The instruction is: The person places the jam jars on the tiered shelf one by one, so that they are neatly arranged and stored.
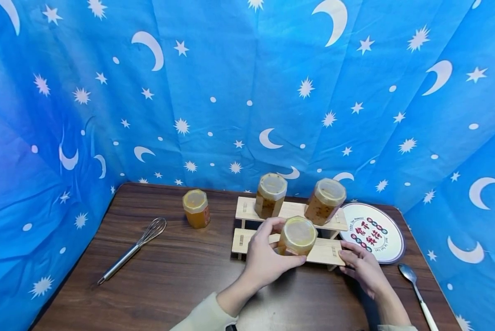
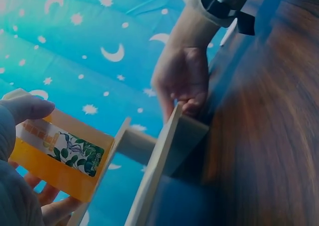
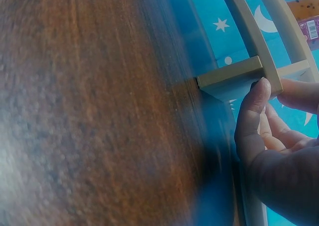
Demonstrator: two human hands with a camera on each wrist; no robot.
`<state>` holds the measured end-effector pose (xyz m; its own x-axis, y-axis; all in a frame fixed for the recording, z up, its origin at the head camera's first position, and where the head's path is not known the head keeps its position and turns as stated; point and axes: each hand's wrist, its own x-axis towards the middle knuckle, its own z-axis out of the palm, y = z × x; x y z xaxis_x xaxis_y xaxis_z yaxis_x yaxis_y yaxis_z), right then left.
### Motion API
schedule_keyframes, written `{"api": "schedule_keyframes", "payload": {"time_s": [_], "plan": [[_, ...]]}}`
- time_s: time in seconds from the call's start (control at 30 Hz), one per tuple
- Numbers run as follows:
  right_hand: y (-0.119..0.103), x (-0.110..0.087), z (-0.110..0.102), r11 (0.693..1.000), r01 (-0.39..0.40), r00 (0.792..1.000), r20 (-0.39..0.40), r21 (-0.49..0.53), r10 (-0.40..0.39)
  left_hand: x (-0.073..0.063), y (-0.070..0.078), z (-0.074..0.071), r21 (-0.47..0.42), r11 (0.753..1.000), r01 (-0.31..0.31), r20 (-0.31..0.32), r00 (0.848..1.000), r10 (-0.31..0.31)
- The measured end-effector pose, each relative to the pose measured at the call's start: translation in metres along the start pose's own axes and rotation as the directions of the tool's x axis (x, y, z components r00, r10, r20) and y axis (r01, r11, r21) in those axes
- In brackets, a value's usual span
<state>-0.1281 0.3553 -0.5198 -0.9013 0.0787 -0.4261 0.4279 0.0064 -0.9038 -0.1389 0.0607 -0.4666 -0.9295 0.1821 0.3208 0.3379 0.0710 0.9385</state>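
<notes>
My left hand [image 1: 261, 257] grips an octagonal jar [image 1: 299, 235] with a pale lid, thumb in front and fingers round the far side. In the left wrist view the jar [image 2: 65, 151] is orange, with a leafy label, and its base is close to the wooden board. Below it in the head view is the lower step of a two-tier wooden rack [image 1: 323, 250]. My right hand [image 1: 365, 271] pinches the right end of that step, and the right wrist view shows the thumb at the board's edge. Two darker jars, left [image 1: 271, 195] and right [image 1: 325, 201], stand on the upper step.
A smaller amber jar [image 1: 196, 209] stands left of the rack, with a whisk [image 1: 137, 246] farther left. An oval plate with red lettering [image 1: 390, 230] lies behind the right hand, and a spoon [image 1: 417, 292] is near the table's right edge. A blue star-and-moon curtain [image 1: 227, 82] surrounds the table.
</notes>
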Motion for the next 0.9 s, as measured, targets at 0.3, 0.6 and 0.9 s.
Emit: {"api": "schedule_keyframes", "payload": {"time_s": [0.3, 0.6, 0.9], "plan": [[0.004, 0.001, -0.002, 1.0, 0.023, 1.0, -0.003, -0.007, -0.023, 0.01, -0.01, 0.04, 0.049, 0.998, -0.026, 0.018, 1.0, 0.025], [0.004, 0.0, 0.001, 1.0, 0.022, 1.0, -0.014, 0.004, -0.022, 0.018, -0.02, 0.068, 0.161, 0.987, -0.009, -0.004, 1.0, 0.01], [0.003, 0.0, 0.0, 1.0, 0.016, 1.0, -0.01, 0.001, -0.016, 0.02, -0.026, 0.079, 0.235, 0.971, 0.037, -0.017, 0.999, -0.034]]}}
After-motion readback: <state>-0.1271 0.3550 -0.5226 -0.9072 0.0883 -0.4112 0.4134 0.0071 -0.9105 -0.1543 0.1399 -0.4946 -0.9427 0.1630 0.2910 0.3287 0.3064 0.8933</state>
